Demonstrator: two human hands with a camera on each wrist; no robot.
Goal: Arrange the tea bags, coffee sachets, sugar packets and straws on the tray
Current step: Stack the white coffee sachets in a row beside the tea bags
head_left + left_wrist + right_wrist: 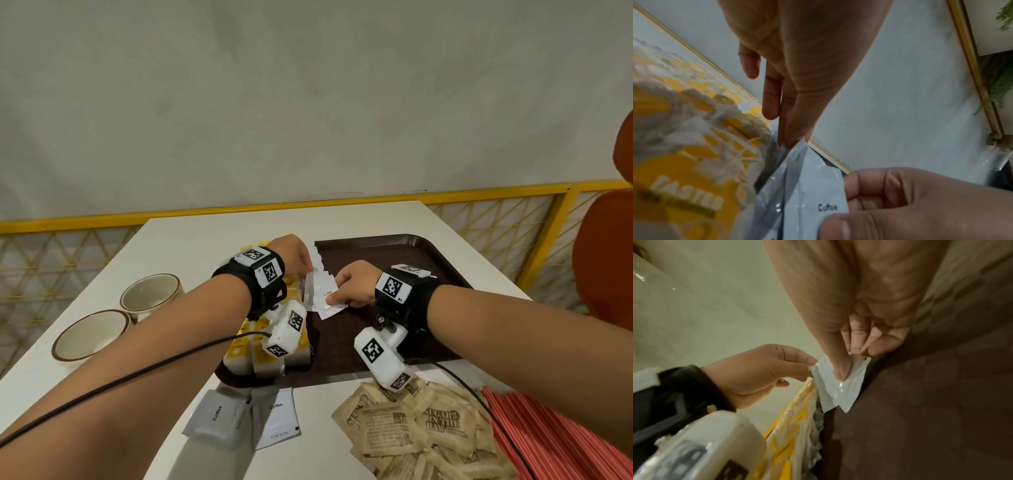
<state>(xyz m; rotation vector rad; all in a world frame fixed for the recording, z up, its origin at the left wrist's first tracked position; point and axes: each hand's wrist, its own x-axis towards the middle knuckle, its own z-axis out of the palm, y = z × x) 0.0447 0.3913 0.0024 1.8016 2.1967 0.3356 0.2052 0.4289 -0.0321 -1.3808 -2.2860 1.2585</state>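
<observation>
Here, both hands are pinching white coffee sachets (323,298) over the brown tray (411,253): right hand (354,286) nearer, left hand (296,255) farther left.

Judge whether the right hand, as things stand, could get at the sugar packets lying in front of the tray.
Probably not at once: the right hand pinches coffee sachets over the tray, so it is occupied. The path itself looks free, since the sugar packets lie uncovered on the table just below that wrist.
</observation>
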